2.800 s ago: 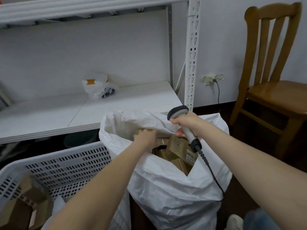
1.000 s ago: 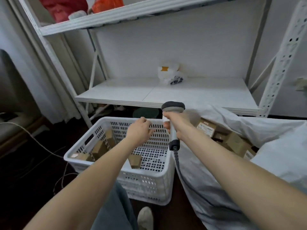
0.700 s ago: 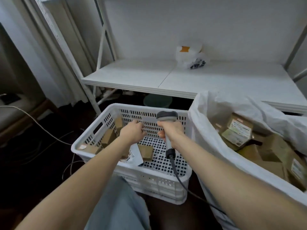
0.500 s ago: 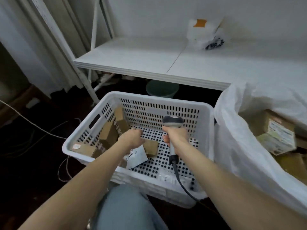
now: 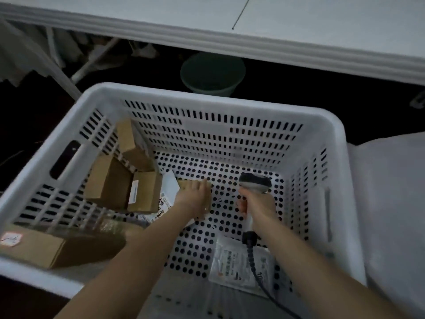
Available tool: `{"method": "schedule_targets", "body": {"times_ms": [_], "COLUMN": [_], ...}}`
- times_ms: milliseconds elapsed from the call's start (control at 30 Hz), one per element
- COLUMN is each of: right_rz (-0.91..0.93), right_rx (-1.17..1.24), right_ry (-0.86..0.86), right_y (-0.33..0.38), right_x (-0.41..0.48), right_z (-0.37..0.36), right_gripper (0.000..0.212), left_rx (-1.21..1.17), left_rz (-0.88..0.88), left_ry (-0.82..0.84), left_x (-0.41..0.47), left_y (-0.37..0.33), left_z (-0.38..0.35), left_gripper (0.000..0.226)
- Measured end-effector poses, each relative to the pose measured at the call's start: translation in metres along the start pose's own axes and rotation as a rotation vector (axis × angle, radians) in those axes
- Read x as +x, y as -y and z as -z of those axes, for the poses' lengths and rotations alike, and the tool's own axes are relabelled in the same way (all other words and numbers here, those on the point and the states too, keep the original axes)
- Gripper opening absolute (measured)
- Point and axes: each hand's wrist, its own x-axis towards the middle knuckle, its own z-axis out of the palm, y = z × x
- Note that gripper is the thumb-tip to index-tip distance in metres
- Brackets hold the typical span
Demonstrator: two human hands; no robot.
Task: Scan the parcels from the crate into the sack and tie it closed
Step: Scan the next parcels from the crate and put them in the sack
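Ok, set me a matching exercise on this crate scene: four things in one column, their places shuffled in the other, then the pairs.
Things
1. scanner
2. green bucket
3. flat white pouch
4. small brown box

Places
A. on the floor of the crate, beneath the scanner's cable
B. under the left hand, which touches it
C. gripped in the right hand
D. under the shelf, beyond the crate

Pairs: 1-C, 2-D, 3-A, 4-B.
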Motion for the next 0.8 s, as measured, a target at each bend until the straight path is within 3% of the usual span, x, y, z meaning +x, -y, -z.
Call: {"method": "schedule_targets", "body": {"times_ms": [67,233,367,433,500,600,700,800], "right_rz": [-0.029,-0.044,-0.037,-0.039,-0.026,0.004,0.004,0.016], "right_rx": [0.004,0.006,0.03,0.047,0.084,0.131,0.19,0.256], "right_ry": [-0.005,0.013,0.019,0.017,0.01,-0.004,0.032,0.107], "right_y": [-0.004,-0.008,-0.006,-0.002,0.003,0.012,0.02,0.031], "right_x": [0.01,0.024,0.022,0.017,0.01,-0.009,-0.032,-0.065], "right_z": [0.002,0.007,0.012,0.017,0.024,0.038,0.05,0.06], "right_gripper": [0.015,0.012,0.012,0.014,0.015,0.015,0.015,0.028], "left_rx": [0.076,0.167,0.063,-0.13,-0.511,-1.15,-1.449,-1.631], "left_rz": [-0.009,-0.014,-0.11,-0.155,-0.177,-0.195,-0.23,-0.264], "left_ry": [-0.025,0.002,-0.008,-0.048,-0.041,0.072,0.207,0.21], "left_x": [0.021,0.053,0.051,0.045,0.039,0.014,-0.024,-0.071], "left_y": [0.002,0.004,-0.009,-0.019,-0.024,-0.018,-0.005,0.002], "left_z": [-0.009,-0.031,-0.026,-0.011,0.017,0.068,0.108,0.139], "left_gripper": [0.117,0.11,0.106,0.111,0.11,0.073,0.057,0.044]}}
